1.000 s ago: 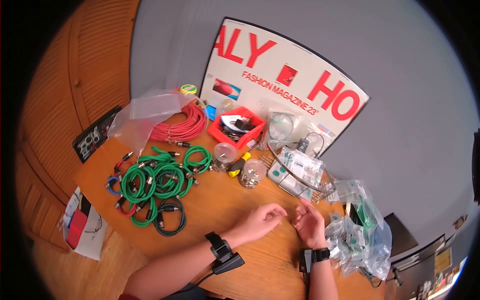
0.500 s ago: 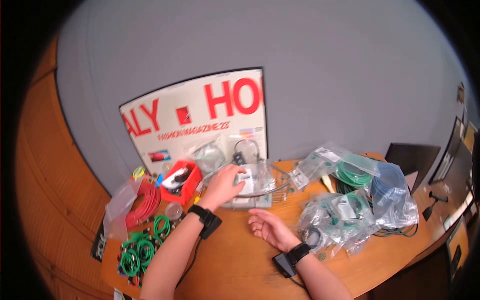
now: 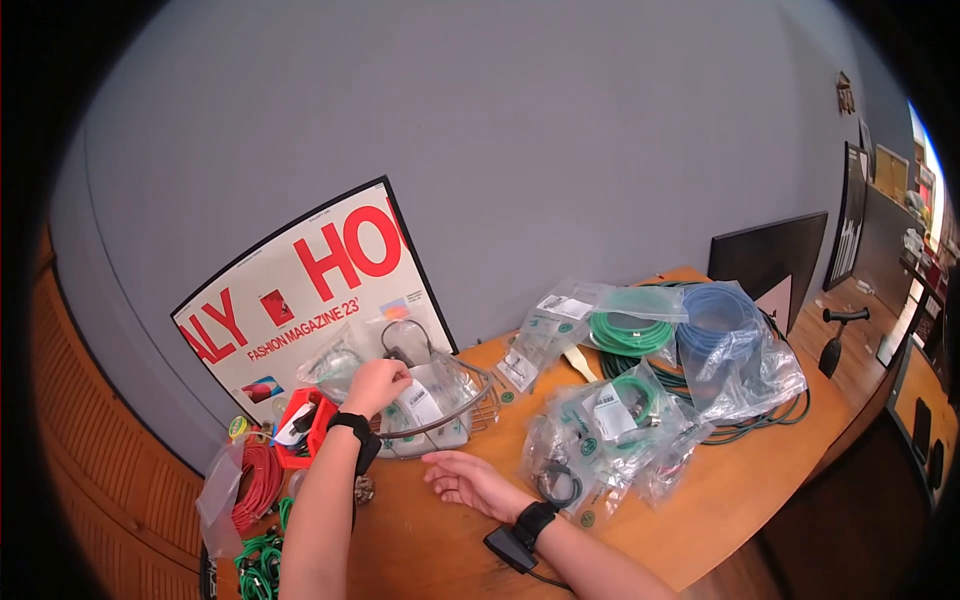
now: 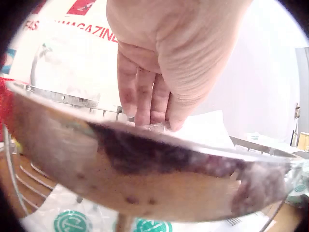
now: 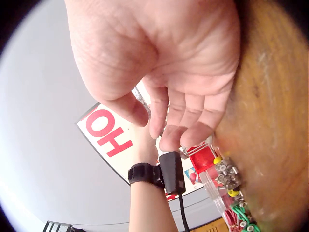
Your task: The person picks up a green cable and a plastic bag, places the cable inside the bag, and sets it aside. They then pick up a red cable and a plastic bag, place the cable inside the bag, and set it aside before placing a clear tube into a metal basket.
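Note:
My left hand [image 3: 378, 387] reaches over the metal rim into a wire basket [image 3: 462, 412] that holds plastic bags. In the left wrist view its thumb and fingers come together on the edge of a clear plastic bag [image 4: 157, 127], next to a white label [image 4: 208, 126]. The basket's broad metal band hides the lower part of that bag. Just in front of the basket, my right hand [image 3: 478, 485] hovers over the wooden table with its palm turned inward. Its fingers are loosely bent and hold nothing.
Clear bags with cables [image 3: 600, 430] lie to the right on the table, with a green coil [image 3: 632, 335] and a blue coil [image 3: 718, 325] behind them. Left of the basket are a red bin [image 3: 322, 420], red cable [image 3: 258, 485] and green cables [image 3: 260, 565]. A poster [image 3: 300, 290] stands behind.
My left hand has gone from above the table into the basket and its fingers have closed on a bag. The right hand stays in front of the basket. The head view has swung right.

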`<state>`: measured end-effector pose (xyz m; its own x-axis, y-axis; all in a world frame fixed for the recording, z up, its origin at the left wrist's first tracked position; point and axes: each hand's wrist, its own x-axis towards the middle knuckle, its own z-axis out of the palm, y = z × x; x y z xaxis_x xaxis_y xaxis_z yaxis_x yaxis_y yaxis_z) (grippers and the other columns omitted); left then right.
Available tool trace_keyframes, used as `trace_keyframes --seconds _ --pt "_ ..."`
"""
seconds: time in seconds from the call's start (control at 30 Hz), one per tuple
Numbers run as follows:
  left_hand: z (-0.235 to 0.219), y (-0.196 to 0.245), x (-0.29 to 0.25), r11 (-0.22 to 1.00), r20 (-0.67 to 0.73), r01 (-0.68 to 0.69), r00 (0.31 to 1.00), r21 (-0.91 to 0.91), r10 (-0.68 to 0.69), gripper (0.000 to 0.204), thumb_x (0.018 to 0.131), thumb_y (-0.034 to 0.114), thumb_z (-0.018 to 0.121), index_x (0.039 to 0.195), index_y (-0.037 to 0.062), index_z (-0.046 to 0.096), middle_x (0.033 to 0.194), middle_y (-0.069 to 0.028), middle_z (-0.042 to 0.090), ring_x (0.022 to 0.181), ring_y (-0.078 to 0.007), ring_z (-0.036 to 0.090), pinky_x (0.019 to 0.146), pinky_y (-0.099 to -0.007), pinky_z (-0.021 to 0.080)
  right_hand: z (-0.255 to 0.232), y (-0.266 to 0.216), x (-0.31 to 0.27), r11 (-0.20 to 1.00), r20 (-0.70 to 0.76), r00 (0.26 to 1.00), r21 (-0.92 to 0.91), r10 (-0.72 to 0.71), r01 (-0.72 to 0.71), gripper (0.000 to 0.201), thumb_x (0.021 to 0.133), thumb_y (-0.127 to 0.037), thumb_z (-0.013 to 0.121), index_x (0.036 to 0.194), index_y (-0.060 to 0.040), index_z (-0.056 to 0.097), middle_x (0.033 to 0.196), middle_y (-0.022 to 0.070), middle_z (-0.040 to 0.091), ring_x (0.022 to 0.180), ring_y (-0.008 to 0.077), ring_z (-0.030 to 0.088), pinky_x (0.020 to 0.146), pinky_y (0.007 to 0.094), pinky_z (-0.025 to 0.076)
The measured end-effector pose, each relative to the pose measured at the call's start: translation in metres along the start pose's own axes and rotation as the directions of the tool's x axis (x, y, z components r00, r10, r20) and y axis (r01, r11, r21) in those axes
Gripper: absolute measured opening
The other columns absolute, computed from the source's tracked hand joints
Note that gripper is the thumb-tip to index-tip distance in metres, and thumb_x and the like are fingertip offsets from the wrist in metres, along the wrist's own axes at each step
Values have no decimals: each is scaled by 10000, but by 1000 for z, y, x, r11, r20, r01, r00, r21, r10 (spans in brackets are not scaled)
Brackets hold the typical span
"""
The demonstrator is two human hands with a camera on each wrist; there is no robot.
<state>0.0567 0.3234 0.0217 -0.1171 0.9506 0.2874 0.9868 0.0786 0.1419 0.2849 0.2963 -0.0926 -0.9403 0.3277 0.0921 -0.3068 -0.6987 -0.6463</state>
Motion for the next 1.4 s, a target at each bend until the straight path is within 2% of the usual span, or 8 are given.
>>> trace_keyframes --seconds 0.2,0.4,0.47,0.6,0.8,1.27,1.33,1.4 --pt "-35 6 -26 999 -221 30 975 26 -23 157 815 239 656 889 108 704 823 -108 693 775 -305 662 694 -389 517 2 -4 -3 1000 -13 1000 -4 7 -7 303 994 -212 465 1251 -62 524 997 23 620 846 94 587 744 227 484" --pt "-65 -1 -91 877 -322 -7 932 -481 -169 167 893 151 632 932 -11 628 833 -95 691 751 -142 654 663 -284 500 5 -3 -6 998 -47 997 -48 -54 51 325 988 -172 482 1286 -42 492 1080 47 639 914 127 628 787 263 511" --pt "-66 12 -125 602 -237 -12 925 -798 -297 152 928 122 590 1009 -6 596 862 -58 674 745 -108 632 655 -254 503 13 -5 -12 996 -40 998 -80 -50 47 372 972 -174 522 1321 -58 461 1173 51 600 1016 139 599 844 278 495" --pt "-39 41 -194 367 -96 88 886 -926 -453 149 936 106 579 1051 13 562 878 -35 661 736 -83 620 620 -231 520 24 -8 -18 931 -75 985 -343 -158 123 529 933 -218 613 1389 -70 391 1293 53 516 1152 140 512 918 257 445" --pt "16 48 -233 78 101 143 912 -987 -399 239 906 84 613 1134 30 567 1025 -47 665 888 -104 635 738 -256 539 14 -11 -20 775 -131 991 -630 -39 -53 184 909 -217 655 1009 -62 651 903 -28 655 811 50 595 716 206 479" --pt "48 33 -242 79 187 231 911 -970 -366 207 964 216 567 993 31 655 877 36 644 771 -27 565 662 -200 450 27 -3 -20 761 -236 969 -616 69 -204 193 944 -239 599 974 -56 656 827 -27 643 694 53 575 624 196 452" --pt "50 34 -248 48 79 103 927 -993 -366 211 963 219 569 1002 32 658 870 39 639 757 -24 551 639 -201 435 29 1 -16 713 -221 975 -679 27 -173 187 940 -222 602 1011 -54 644 847 -30 633 702 56 567 613 201 447" --pt "48 35 -238 111 130 190 904 -975 -406 207 956 229 580 954 36 656 839 41 625 737 -21 531 612 -203 418 47 -5 -22 732 -279 907 -680 -314 44 189 940 -188 597 1084 -66 606 848 -29 591 698 59 531 594 212 428"
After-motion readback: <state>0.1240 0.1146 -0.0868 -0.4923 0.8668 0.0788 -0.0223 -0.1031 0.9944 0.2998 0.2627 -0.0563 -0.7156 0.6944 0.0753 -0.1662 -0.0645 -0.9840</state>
